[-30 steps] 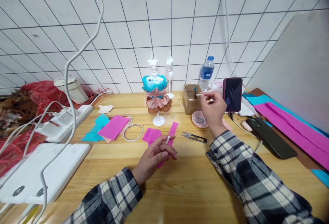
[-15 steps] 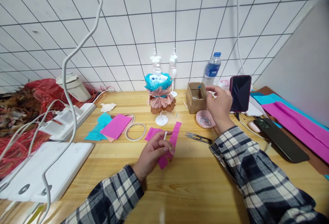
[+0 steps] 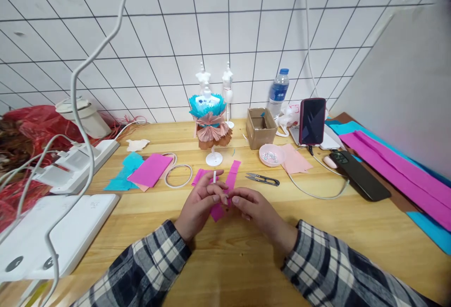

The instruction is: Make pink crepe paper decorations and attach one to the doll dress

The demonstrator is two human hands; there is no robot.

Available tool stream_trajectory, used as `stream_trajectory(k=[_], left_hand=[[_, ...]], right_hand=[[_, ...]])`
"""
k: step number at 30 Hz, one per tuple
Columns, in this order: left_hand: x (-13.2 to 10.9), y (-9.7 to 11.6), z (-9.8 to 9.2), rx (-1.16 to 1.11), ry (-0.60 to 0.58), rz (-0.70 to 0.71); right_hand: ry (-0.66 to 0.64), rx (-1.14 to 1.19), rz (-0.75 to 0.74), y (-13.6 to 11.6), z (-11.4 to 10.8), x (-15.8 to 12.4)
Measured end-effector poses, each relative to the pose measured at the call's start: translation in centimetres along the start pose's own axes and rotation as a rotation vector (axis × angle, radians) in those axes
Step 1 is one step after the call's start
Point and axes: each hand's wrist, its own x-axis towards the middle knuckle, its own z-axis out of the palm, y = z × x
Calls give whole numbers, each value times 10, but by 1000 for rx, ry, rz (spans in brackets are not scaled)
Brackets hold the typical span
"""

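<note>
My left hand (image 3: pixel 202 201) is closed, fingertips pinched at a bright pink paper strip (image 3: pixel 233 174) that runs behind and below them. A short, thin white stick (image 3: pixel 214 176) pokes up between its fingers. Thumb and fingers of my right hand (image 3: pixel 256 208) are pinched together, their tips meeting the left fingertips; whatever they hold is too small to make out. Another pink piece (image 3: pixel 199 175) lies partly behind the left hand. Beyond stands a small white dress form (image 3: pixel 214 158) wearing a layered blue, dusty-pink and brown paper dress (image 3: pixel 212 128).
Small scissors (image 3: pixel 263 179), a pink dish (image 3: pixel 272 155) of shiny bits and a cardboard box (image 3: pixel 261 131) sit to the right. A phone (image 3: pixel 312 121) stands behind them; a dark phone (image 3: pixel 361 175) lies flat. Leftward are paper sheets (image 3: pixel 150 170), white rings (image 3: pixel 178 176) and a power strip (image 3: pixel 86 166).
My right hand has come from the cardboard box, back and left, down to my left fingertips. A peach paper piece beside the dish is uncovered. The view has shifted slightly right.
</note>
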Motion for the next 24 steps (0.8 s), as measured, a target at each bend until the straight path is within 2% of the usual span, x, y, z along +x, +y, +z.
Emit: stream_trajectory(k=[3, 10, 14, 18, 24], left_hand=[[-3, -1, 3, 54, 19, 38], [-5, -1, 1, 191, 16, 74], [-5, 1, 1, 296, -22, 91], [-6, 2, 2, 344, -37, 94], [-8, 4, 5, 344, -68, 87]], right_hand=[[-18, 96, 109, -5, 1, -2], [116, 119, 106, -7, 6, -5], [146, 174, 115, -7, 5, -6], [111, 209, 146, -11, 4, -7], [47, 112, 129, -11, 1, -6]])
